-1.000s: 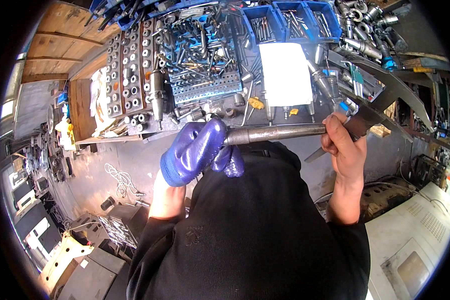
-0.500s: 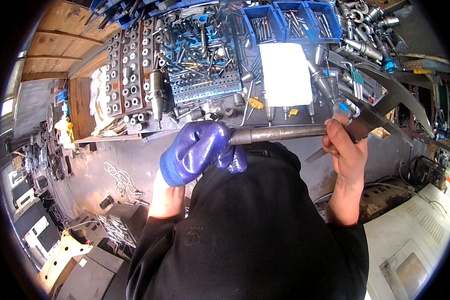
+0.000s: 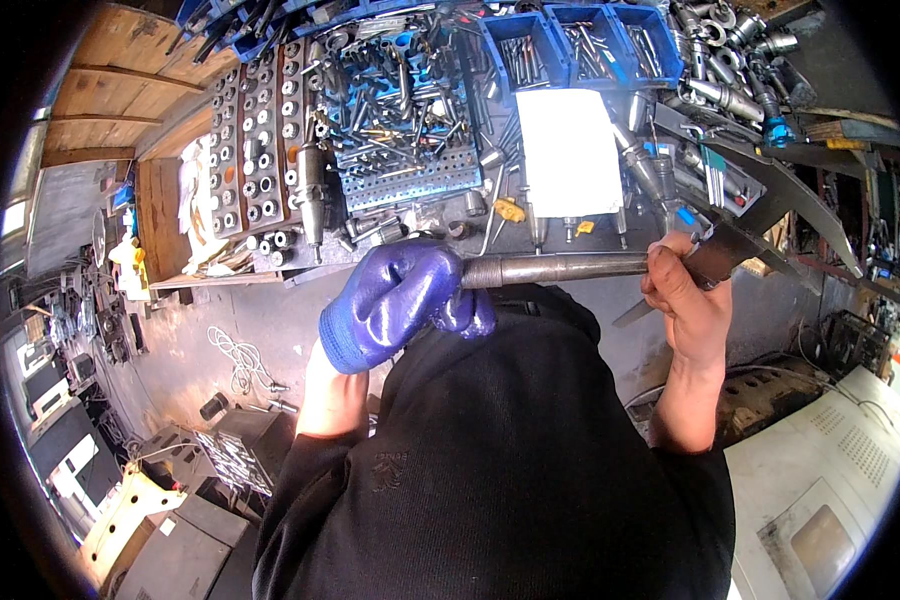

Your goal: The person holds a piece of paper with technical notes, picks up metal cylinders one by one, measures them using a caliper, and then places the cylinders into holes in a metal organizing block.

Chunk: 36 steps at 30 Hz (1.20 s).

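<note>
One grey steel rod (image 3: pixel 555 268) lies level in front of the person's chest, held by two hands. The left hand (image 3: pixel 395 300), in a blue glove, is closed around the rod's left end. The bare right hand (image 3: pixel 682 300) grips one large metal caliper (image 3: pixel 745 235) at the rod's right end. Behind, three blue bins (image 3: pixel 580 40) and one white sheet (image 3: pixel 568 150) sit on a cluttered workbench (image 3: pixel 410 215).

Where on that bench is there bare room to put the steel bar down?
Little. The white sheet between the perforated blue tool tray and the grey tool holders has nothing lying on it. The bench's dark front strip below it holds only small bits. Elsewhere it is crowded. The gloved left hand and bare right hand hold the steel bar.
</note>
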Tool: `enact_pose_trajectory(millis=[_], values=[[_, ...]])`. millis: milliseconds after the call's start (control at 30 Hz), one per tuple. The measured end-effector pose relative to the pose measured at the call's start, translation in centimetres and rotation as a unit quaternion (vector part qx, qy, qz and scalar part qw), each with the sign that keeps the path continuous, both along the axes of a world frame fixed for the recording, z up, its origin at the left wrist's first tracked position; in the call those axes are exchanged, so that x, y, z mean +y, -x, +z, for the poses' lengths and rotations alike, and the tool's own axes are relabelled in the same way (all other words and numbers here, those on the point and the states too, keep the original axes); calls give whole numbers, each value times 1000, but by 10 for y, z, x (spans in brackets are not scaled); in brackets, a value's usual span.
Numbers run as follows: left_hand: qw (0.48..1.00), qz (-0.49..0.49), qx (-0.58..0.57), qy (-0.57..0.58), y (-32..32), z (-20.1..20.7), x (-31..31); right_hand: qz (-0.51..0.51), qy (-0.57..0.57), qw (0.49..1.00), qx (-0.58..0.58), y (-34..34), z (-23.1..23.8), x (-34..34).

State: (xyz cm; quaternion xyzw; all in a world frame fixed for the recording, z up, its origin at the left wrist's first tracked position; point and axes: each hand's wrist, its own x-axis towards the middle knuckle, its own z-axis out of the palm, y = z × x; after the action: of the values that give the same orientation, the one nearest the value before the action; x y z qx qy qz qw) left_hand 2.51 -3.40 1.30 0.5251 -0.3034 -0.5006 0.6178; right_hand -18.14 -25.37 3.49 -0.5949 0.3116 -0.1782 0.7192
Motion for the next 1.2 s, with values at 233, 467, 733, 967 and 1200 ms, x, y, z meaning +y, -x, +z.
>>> enact_pose_trajectory(millis=[233,467,733,967,1200], values=[[992,20,0,-123,5,12,-4,35,17,999,5,8,-11,-2],[990,16,92,-107,3,11,-10,16,45,999,9,6,-17,6],[994,-10,-45,-101,-3,8,-12,24,49,998,25,7,-16,8],[968,-100,-144,-179,5,6,-13,53,30,996,69,12,-33,23],[952,-72,-166,-247,-10,1,-6,-83,68,981,161,29,-44,21]])
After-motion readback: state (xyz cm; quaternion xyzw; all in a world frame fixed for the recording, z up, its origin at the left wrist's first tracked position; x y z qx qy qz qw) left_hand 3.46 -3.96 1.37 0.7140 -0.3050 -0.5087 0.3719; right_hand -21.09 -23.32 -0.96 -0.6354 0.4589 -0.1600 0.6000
